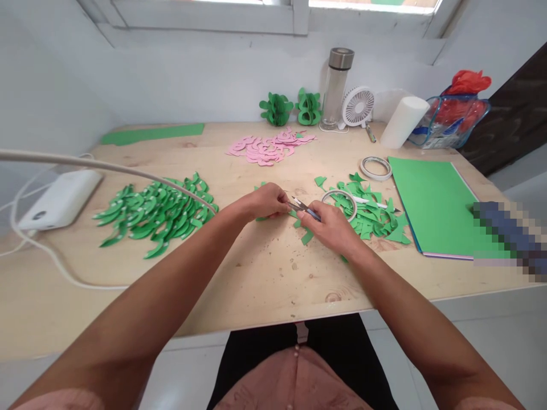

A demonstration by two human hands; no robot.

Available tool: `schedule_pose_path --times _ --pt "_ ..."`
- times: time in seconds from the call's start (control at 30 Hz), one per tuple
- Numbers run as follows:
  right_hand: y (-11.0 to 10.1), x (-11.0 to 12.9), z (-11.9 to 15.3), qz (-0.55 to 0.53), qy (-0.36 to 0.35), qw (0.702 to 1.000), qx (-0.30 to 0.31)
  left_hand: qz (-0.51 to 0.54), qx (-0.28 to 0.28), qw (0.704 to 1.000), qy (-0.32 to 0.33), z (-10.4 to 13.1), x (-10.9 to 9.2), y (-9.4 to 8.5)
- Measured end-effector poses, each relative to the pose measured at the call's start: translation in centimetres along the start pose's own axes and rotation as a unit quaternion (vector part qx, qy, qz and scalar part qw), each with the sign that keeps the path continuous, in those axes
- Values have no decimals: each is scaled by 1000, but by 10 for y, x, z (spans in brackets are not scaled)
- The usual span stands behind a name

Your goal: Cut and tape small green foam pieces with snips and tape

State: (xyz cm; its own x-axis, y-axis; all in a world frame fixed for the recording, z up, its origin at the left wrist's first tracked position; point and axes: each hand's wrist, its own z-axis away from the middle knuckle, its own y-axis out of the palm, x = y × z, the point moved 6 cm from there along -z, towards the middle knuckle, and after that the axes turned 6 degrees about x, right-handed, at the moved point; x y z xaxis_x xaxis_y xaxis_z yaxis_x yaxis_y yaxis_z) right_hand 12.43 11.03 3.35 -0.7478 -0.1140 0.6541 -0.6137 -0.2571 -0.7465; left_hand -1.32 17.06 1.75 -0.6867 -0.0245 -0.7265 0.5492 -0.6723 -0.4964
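Over the middle of the table, my right hand (pixel 327 224) is closed around a pair of scissors (pixel 314 214), slim and dark, with the two points apart and facing left. My left hand (pixel 270 200) meets the tips with its fingers pinched together. Green paper (pixel 260 218) shows at the edges of that hand and close to the blades; the fingers hide most of it. Just right of my right hand lies a heap of green paper scraps (pixel 371 219). A roll of tape (pixel 354 206) and a white pen (pixel 370 202) rest on the scraps.
Curved green paper pieces (pixel 158 210) with white patches pile up at left, near a white power bank (pixel 64 196) and its cable. Behind are pink cut-outs (pixel 265 149), folded green shapes (pixel 277 109), a glass bottle (pixel 335 94) and a fan (pixel 358 107). Green sheets (pixel 436 205) lie right.
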Motion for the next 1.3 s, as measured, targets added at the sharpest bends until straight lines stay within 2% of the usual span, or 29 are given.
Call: schedule_pose_path --times 1.07,1.3 --pt "-1 1 0 2 -4 1000 -5 -68 -13 998 8 -1 -1 1" --pt "-1 1 0 4 -5 1000 -5 -109 -43 993 4 1 -4 2"
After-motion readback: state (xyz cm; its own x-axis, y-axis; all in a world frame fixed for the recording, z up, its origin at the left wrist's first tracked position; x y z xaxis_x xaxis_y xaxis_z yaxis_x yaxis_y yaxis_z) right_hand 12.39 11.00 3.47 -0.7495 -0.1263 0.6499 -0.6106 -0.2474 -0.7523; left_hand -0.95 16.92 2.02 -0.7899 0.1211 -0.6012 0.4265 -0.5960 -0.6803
